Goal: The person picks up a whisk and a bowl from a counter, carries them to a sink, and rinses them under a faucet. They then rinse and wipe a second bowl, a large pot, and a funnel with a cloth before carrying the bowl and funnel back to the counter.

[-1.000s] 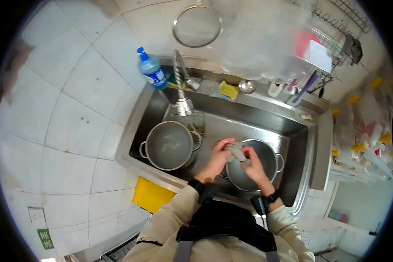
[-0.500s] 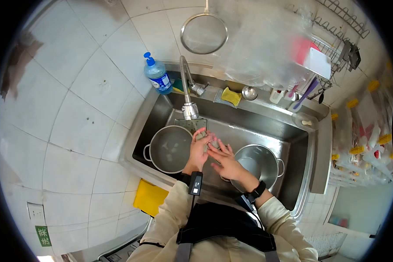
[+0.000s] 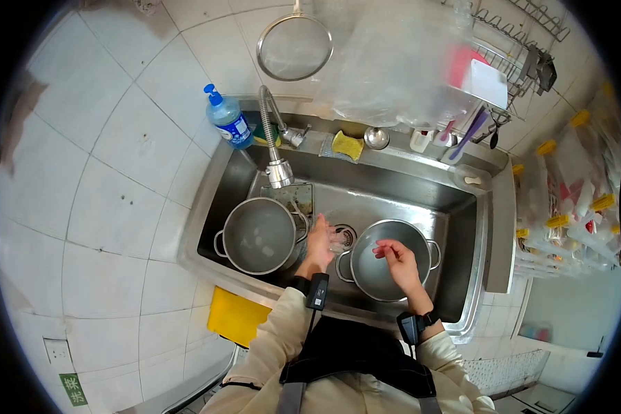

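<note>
Both hands down in the steel sink (image 3: 400,190) here; my left hand (image 3: 320,241) is stretched out flat with the fingers released and spread, holding nothing, hovering in the gap between the two pots with the fingertips right next to the drain (image 3: 346,237); my right hand (image 3: 397,262) hangs over the right pot (image 3: 369,279), fingers loosely curled and not gripping anything I can make out; that pot sits on the sink floor just right of the drain, and the left pot (image 3: 259,236) sits on the other side, under the tap head (image 3: 279,172); up on the back ledge there's a blue soap bottle (image 3: 228,123) at the left corner and a yellow sponge (image 3: 345,145) further along; a round wire strainer (image 3: 294,47) hangs on the tiled wall above.
</note>
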`<state>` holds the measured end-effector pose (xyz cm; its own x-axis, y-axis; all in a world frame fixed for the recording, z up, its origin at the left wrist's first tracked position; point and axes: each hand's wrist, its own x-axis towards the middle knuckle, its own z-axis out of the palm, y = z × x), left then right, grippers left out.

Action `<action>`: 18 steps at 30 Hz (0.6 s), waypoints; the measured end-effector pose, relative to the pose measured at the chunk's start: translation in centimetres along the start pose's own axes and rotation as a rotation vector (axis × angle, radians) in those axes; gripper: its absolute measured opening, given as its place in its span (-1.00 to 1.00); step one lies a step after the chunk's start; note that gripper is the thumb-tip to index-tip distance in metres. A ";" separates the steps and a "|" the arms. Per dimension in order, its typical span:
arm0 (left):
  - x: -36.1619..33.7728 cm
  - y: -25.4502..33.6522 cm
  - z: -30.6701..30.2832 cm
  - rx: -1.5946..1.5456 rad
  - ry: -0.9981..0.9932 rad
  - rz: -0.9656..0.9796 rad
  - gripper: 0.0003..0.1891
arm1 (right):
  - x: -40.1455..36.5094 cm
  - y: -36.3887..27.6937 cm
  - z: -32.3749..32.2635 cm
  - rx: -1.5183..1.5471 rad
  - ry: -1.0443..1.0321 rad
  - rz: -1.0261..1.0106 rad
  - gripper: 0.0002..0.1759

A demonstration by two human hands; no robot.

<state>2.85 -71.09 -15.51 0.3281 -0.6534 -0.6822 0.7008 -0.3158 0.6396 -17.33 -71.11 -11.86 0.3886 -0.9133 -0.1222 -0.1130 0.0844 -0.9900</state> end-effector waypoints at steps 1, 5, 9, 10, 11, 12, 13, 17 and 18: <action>0.2 0.0 0.1 0.035 0.014 0.016 -0.50 | -0.2 0.2 -0.2 0.002 0.005 -0.002 -0.80; 0.9 0.0 -0.6 -0.029 -0.040 -0.019 -0.64 | -0.9 1.7 -1.6 0.027 0.071 0.004 -0.79; -0.1 1.2 -2.2 -0.129 -0.267 -0.098 -0.66 | -1.8 3.9 -4.1 -0.137 0.194 -0.058 -0.77; -2.2 2.6 -2.0 -0.068 -0.310 -0.087 -0.71 | -2.0 4.7 -5.0 -0.192 0.220 -0.081 -0.74; -3.9 3.7 -2.0 -0.007 -0.351 -0.077 -0.75 | -2.4 5.0 -5.8 -0.263 0.277 -0.062 -0.72; -4.7 4.5 -2.8 -0.016 -0.332 -0.063 -0.75 | -2.8 5.3 -6.7 -0.335 0.340 -0.045 -0.69; -5.5 5.3 -4.0 0.089 -0.350 0.084 -0.77 | -3.0 6.0 -7.4 -0.367 0.407 -0.012 -0.66; -6.7 9.6 -12.7 0.450 -0.265 0.432 -0.70 | -4.0 8.7 -10.3 -0.462 0.512 0.066 -0.52; -7.6 11.3 -14.6 0.595 -0.154 0.507 -0.66 | -4.2 9.3 -10.8 -0.512 0.522 0.081 -0.51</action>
<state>17.53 -59.61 -8.31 0.3944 -0.8900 -0.2289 0.0193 -0.2410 0.9703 -29.89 -70.76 -19.75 -0.1112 -0.9936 -0.0178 -0.5857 0.0800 -0.8066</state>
